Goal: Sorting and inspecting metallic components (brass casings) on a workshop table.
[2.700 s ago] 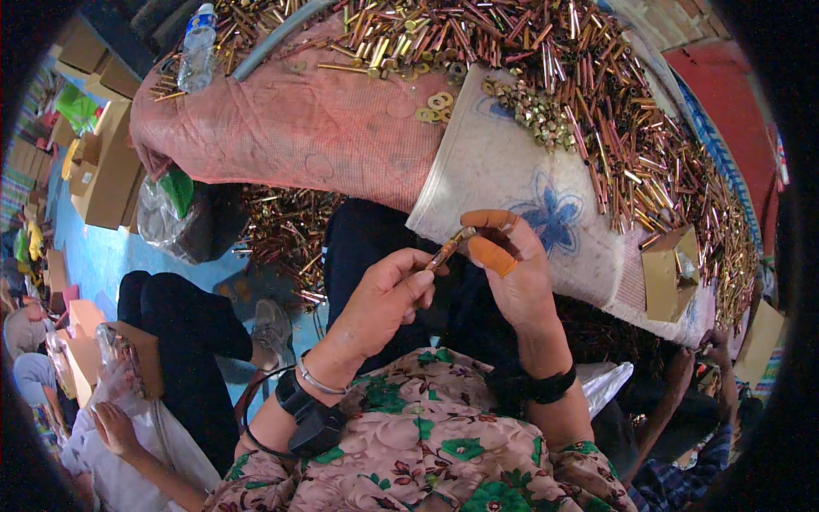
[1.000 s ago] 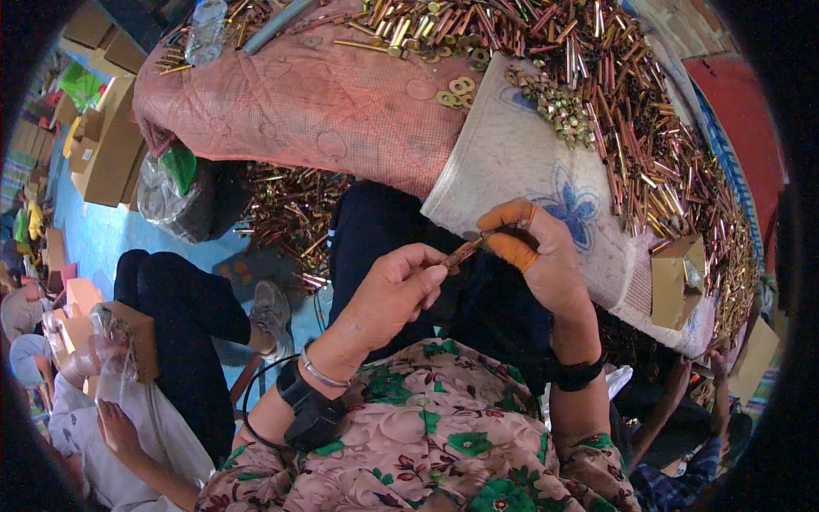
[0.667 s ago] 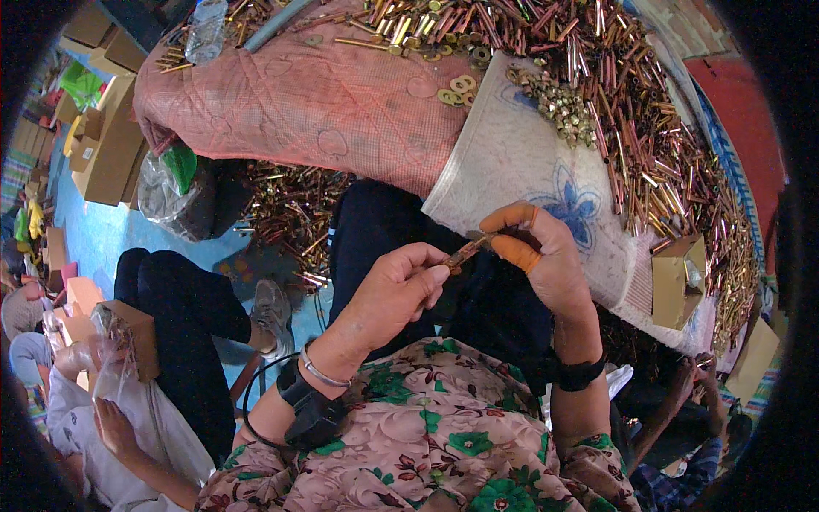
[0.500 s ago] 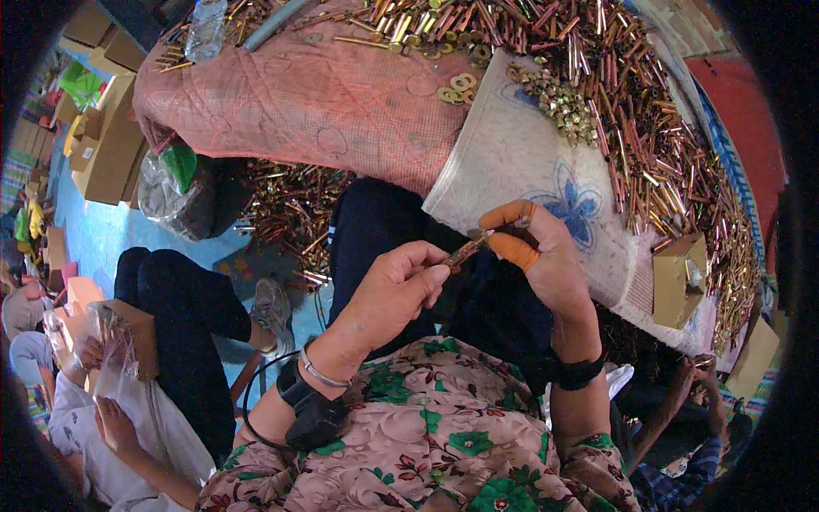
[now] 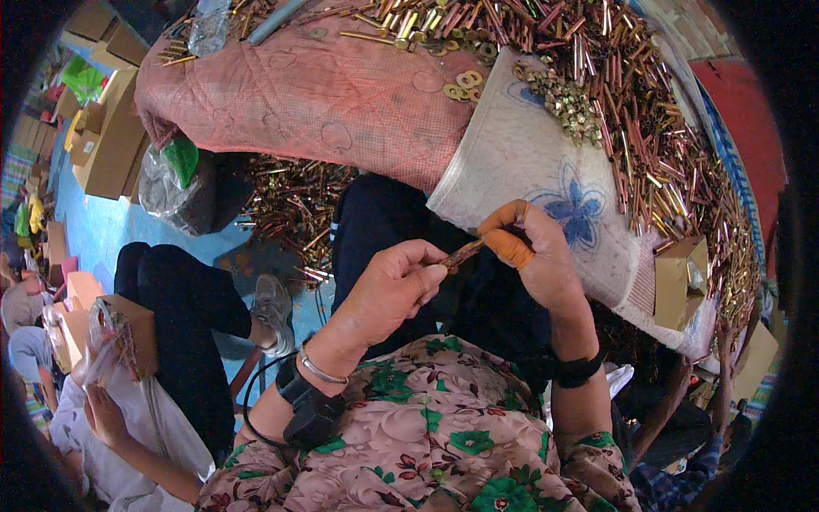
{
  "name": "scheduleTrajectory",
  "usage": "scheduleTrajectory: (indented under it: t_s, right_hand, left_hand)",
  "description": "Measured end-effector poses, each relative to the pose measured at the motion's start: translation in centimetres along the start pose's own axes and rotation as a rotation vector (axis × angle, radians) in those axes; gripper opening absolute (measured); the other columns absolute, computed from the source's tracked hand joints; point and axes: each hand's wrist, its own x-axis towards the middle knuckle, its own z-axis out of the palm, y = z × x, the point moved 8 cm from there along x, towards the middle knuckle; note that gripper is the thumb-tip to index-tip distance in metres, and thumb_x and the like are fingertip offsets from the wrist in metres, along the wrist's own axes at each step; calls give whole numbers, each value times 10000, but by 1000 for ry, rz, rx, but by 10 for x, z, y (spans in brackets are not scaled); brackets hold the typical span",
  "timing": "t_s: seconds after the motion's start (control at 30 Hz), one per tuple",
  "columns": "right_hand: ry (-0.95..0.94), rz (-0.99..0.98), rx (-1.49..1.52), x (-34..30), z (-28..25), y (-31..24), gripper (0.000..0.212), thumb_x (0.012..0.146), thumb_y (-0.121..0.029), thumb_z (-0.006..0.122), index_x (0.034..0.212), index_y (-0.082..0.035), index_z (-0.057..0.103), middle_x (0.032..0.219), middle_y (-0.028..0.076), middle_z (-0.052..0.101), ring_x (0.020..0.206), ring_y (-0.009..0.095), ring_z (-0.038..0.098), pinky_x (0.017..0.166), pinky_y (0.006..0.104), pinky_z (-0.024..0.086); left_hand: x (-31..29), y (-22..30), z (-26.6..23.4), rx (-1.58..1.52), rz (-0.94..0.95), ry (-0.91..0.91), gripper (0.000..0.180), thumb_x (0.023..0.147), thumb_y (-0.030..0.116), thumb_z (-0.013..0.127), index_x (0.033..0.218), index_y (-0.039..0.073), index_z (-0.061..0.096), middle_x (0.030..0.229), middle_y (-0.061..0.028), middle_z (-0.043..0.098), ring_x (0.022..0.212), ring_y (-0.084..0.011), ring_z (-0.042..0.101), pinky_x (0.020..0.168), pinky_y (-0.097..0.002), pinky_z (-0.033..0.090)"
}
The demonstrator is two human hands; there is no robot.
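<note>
In front of my lap, my left hand (image 5: 394, 286) is closed in a pinch on a brassy threaded anchor bolt (image 5: 461, 255), holding it tilted up to the right. My right hand (image 5: 546, 256) wears orange covers on thumb and forefinger, and these close round the bolt's upper right end. Whether a small nut or washer sits between those fingertips is hidden. Just beyond my hands lies a white cloth (image 5: 512, 171) with a blue flower. A heap of small nuts (image 5: 570, 107) rests on its far part, and several flat washers (image 5: 465, 85) lie beside it.
Loose metal bolts and tubes (image 5: 648, 136) pile along the far and right sides. A pink quilted cover (image 5: 299, 98) drapes the near edge. A small cardboard box (image 5: 681, 282) stands at right. Co-workers sit on both sides; the left one holds a plastic bag (image 5: 115, 341).
My right fingers have shifted slightly at the bolt's end; my left hand keeps its hold. The right co-worker's hands have moved up toward the pile, and the left co-worker's hands have shifted at the bag.
</note>
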Motion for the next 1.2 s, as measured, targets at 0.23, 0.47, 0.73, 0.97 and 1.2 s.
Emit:
scheduleTrajectory:
  t_s: [0.23,0.47,0.73,0.97,1.2]
  right_hand:
    - [29,-7,-284,0,0,2,183,828,-168,631,851,-1,559,710,13,569,664,111,517,600,266,434]
    - [100,228,94,-3,3,14,168,846,-175,613,831,-19,552,635,1,534,559,70,470,503,216,384]
    - [45,231,121,-7,5,1,86,863,-112,543,848,-28,548,639,-7,508,539,63,456,474,199,352]
    - [54,121,183,-3,8,-6,161,843,-175,619,860,-23,567,654,-12,538,582,64,466,514,219,380]
    - [83,63,168,1,11,-15,109,856,-117,583,894,-23,543,707,0,518,614,75,471,548,209,379]
  left_hand:
    - [-5,10,-3,302,159,140,114,861,71,552,954,6,563,660,31,476,578,-40,396,501,-212,342]
    - [-4,10,1,300,139,111,118,870,73,548,970,10,549,689,43,484,600,-39,403,519,-194,344]
    - [-6,21,-1,417,141,135,121,866,77,550,963,4,553,692,33,494,607,-46,411,535,-201,361]
    - [-6,23,-3,315,157,122,122,863,80,559,962,9,561,684,39,482,606,-43,406,539,-198,358]
    - [-6,30,-8,313,234,170,95,857,78,564,935,26,570,646,37,452,586,-47,399,515,-212,347]
